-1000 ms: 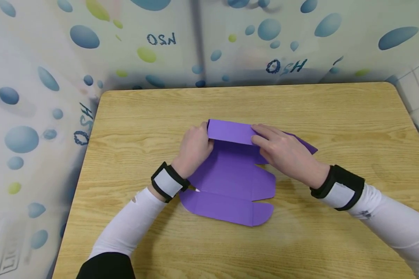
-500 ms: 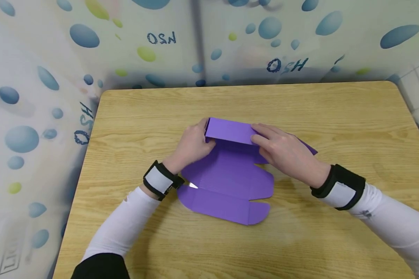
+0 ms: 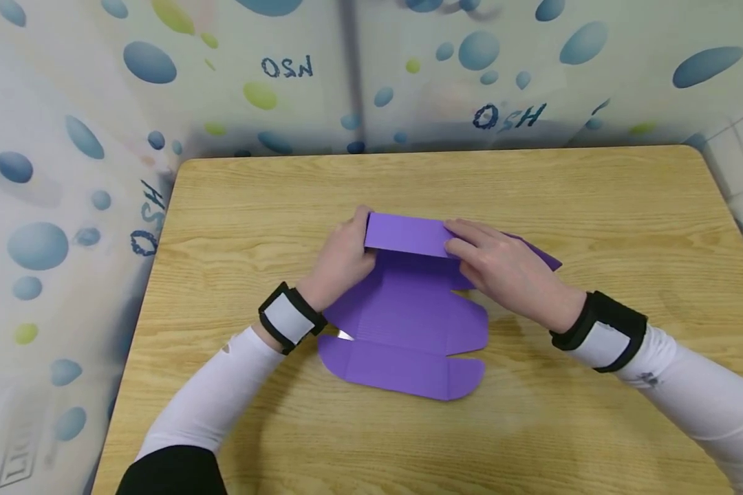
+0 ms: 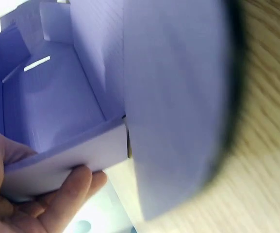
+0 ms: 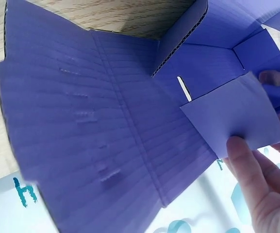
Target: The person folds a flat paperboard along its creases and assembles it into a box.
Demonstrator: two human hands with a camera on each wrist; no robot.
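Grip, head view: both hands are clamped on the box (image 3: pixel 402 302); the left hand (image 3: pixel 342 261) holds the left end of its raised side (image 3: pixel 405 234), and the right hand (image 3: pixel 501 268) holds the right end, fingers laid over the purple card, thumb hidden.
Box, head view: purple, partly folded, around the middle of a wooden table (image 3: pixel 594 426); a strip (image 3: pixel 396 368) with rounded ends lies nearest the wearer, and a pointed corner (image 3: pixel 539 253) shows beyond the right hand.
Sleeves, head view: white, with a black band bearing a pale patch at each wrist.
Backdrop, head view: pale, with blue and green drops and mirrored lettering (image 3: pixel 433 75), behind the table.
Left hand, left wrist view: thumb inside an end wall (image 4: pixel 72 160), fingers (image 4: pixel 74 182) outside, pinching it between them.
Box, left wrist view: a bright slot (image 4: pixel 37 63) inside; a large flap (image 4: pixel 176 97) at right, its outer edge dark and blurred.
Right hand, right wrist view: a fingertip presses a squarish flap (image 5: pixel 232 109).
Box, right wrist view: a broad ribbed panel (image 5: pixel 76 116), creased across, fills the left half.
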